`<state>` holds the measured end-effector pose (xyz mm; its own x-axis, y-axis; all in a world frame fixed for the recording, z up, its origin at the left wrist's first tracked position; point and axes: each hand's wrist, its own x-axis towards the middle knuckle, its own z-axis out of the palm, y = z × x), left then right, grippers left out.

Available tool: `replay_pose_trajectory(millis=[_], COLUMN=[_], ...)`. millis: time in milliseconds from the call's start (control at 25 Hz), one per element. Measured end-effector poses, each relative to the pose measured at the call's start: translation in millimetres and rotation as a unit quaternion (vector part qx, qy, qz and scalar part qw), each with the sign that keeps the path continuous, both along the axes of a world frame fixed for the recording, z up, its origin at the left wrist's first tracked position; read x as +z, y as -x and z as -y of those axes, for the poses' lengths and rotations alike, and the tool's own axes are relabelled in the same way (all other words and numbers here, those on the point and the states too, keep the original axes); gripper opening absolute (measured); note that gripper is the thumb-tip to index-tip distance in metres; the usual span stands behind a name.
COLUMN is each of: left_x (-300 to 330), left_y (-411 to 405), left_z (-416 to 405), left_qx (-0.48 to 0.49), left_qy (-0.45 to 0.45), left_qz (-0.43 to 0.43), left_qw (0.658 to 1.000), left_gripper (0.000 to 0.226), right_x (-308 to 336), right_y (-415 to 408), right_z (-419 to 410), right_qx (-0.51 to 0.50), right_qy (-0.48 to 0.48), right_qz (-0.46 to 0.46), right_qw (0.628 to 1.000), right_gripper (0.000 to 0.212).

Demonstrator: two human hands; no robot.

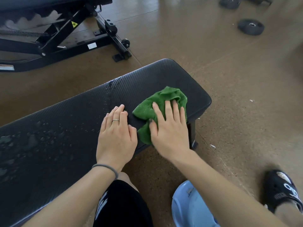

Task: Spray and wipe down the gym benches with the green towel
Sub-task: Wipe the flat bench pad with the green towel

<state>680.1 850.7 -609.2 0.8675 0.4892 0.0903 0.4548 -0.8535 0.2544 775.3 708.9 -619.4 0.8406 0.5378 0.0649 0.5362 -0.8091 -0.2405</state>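
Green towel (161,102) lies bunched on the counter (68,122) near its far end, pressed under the right hand (168,128), fingers spread flat. Left hand (117,136) rests flat beside the towel, fingers together. Risk: droplets (41,138) well behind the towel go unwiped; the towel's edge overhangs and may slip off.

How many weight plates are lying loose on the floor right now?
2. One weight plate lies flat on the floor at upper right; another plate sits farther back at the top edge, partly cut off. More may lie outside the frame.
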Motion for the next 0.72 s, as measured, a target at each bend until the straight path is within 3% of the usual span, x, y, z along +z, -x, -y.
replay_pose_trajectory(millis=[120,240,320,560,640,720], left_x=[-1.1,-2.5,-4.3,-3.6,-3.4,-4.2], left_y=[-0.1,-0.4,-1.5,-2.1,-2.3,-2.6], left_z=[-0.5,-0.8,-0.6,-0.4,-1.3,-3.2], left_qx=[-0.002,0.001,0.004,0.008,0.004,0.002], left_qy=[-0.001,-0.004,-0.006,-0.016,-0.006,0.001], left_qz=[-0.001,0.007,0.015,0.012,0.017,0.027], left_qw=[1.000,1.000,1.000,1.000,1.000,1.000], left_gripper=[0.046,0.046,0.046,0.048,0.045,0.043], right_x=[6.3,12.5,11.5,12.1,14.9,15.1], right_y=[-59.4,-137.8,-145.5,-71.7,-103.7,-150.9], right_z=[-1.1,-27.4,-56.4,-91.5,-91.9,-90.6], right_qx=[0.028,-0.035,-0.055,0.213,0.221,0.168], right_qy=[0.033,0.032,0.037,0.036,0.053,0.070], right_qz=[-0.006,-0.044,-0.047,-0.041,-0.027,-0.016], right_qw=[0.999,0.998,0.997,0.976,0.974,0.983], right_gripper=[0.059,0.060,0.062,0.058,0.056,0.056])
